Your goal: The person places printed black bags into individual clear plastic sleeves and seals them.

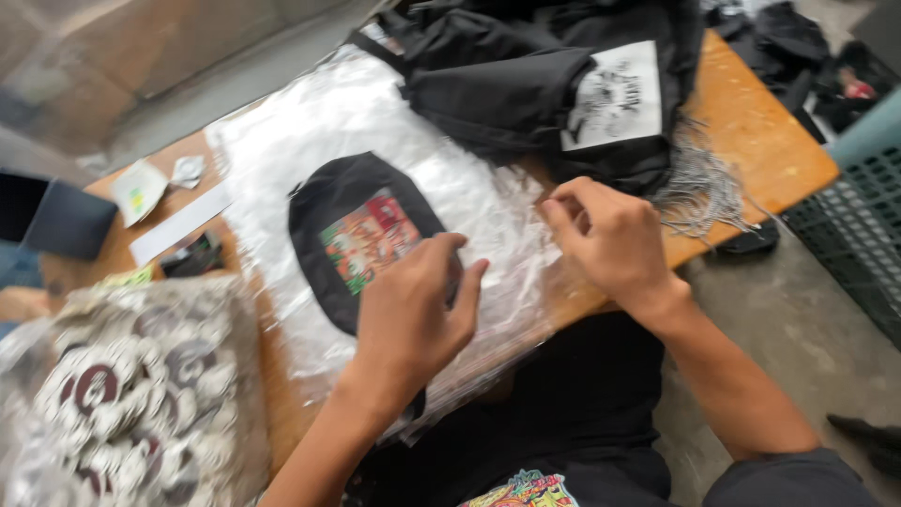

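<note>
Both hands work at a folded black garment [352, 230] with a bright red-and-green print, which lies on a stack of clear plastic bags [310, 131] in the middle of the wooden table [760, 131]. On the near edge of the garment the left hand [413, 314] presses down, fingers curled over the dark cloth and the plastic beneath it, so it holds the bundle in place rather than lifting it. Just to the right, the right hand [605, 235] is bunched into a pinch at the crinkled edge of the plastic, thumb and fingertips closed together on the film (whether the garment is already inside a bag or only lying on top cannot be told through the blur). Beyond the plastic, at the far side of the table, sits a heap of black garments [526, 84], one showing a white square print. Beside that heap a tangle of thin pale cords [699, 188] spills toward the table's right edge. At the near left a clear bag of round printed badges [122, 385] lies full and slumped. Behind it rest a white paper strip [178, 225] and a small paper packet [139, 191]. To the far right, off the table, stands a green plastic crate [859, 216].
</note>
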